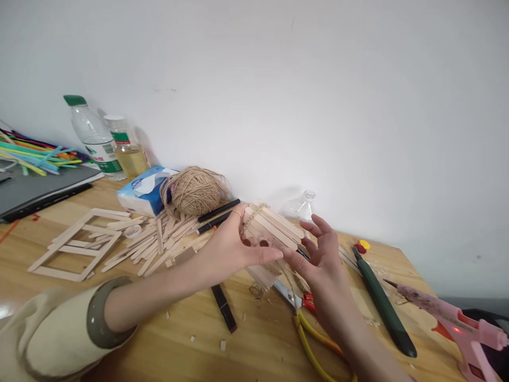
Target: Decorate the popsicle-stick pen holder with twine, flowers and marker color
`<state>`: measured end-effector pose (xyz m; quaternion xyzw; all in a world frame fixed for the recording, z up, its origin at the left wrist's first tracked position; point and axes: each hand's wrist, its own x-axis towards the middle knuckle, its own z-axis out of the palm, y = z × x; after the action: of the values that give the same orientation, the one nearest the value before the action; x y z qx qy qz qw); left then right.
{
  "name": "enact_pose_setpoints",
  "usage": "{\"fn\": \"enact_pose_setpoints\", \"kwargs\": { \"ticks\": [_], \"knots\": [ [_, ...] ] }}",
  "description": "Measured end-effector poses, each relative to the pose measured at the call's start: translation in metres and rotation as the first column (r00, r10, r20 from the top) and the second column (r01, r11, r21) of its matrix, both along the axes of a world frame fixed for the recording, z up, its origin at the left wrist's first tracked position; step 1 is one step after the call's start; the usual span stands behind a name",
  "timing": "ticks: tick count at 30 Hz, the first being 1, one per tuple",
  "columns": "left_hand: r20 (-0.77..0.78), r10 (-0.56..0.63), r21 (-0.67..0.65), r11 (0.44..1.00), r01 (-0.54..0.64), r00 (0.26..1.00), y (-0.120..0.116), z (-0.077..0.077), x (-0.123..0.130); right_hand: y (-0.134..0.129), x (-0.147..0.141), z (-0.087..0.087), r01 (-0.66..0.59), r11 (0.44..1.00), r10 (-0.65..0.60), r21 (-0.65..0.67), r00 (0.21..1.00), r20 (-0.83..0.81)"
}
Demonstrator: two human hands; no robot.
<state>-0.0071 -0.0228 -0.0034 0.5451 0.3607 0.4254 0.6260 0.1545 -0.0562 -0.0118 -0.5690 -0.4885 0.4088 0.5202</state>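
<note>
A small craft-stick model (274, 225) is held up over the table, its slatted top facing me and a strand of twine along its left end. My left hand (234, 241) grips its left side, the thumb stretched along the near edge. At the right end my right hand (324, 260) closes thumb and fingers around the model, some fingers curled and raised. Below hang loose twine and a clear plastic piece (262, 276). Just under my right hand lie scissors (286, 294) with red, and yellow-handled ones (306, 339). The model's underside is mostly hidden.
Left of my hands lie loose craft sticks (151, 239), a stick frame (79, 249), a twine ball (196, 191), a tissue pack (143, 188) and bottles (97, 140). A green cutter (384, 302) and a pink glue gun (457, 318) with its light on lie right. A wall stands behind.
</note>
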Motion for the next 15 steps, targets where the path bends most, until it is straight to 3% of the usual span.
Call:
{"fn": "enact_pose_setpoints", "kwargs": {
  "ticks": [4,8,11,15],
  "knots": [
    [0.042,0.032,-0.057,0.998,-0.029,0.999,0.007,0.001,-0.004,0.000,0.001,0.001,0.016,1.000,-0.017,-0.023,1.000,-0.021],
    [0.128,-0.111,-0.257,0.956,0.141,0.986,0.013,0.001,-0.010,0.001,0.001,0.000,-0.036,0.999,0.034,-0.014,0.994,-0.105],
    [0.190,-0.174,-0.305,0.925,0.226,0.966,0.012,-0.002,-0.010,0.002,0.001,-0.002,-0.040,0.999,0.038,-0.024,0.994,-0.101],
    [0.187,-0.086,-0.251,0.959,0.132,0.979,0.007,-0.004,-0.006,0.001,0.000,-0.001,-0.022,0.999,0.020,-0.044,0.998,-0.062]
  ]
}}
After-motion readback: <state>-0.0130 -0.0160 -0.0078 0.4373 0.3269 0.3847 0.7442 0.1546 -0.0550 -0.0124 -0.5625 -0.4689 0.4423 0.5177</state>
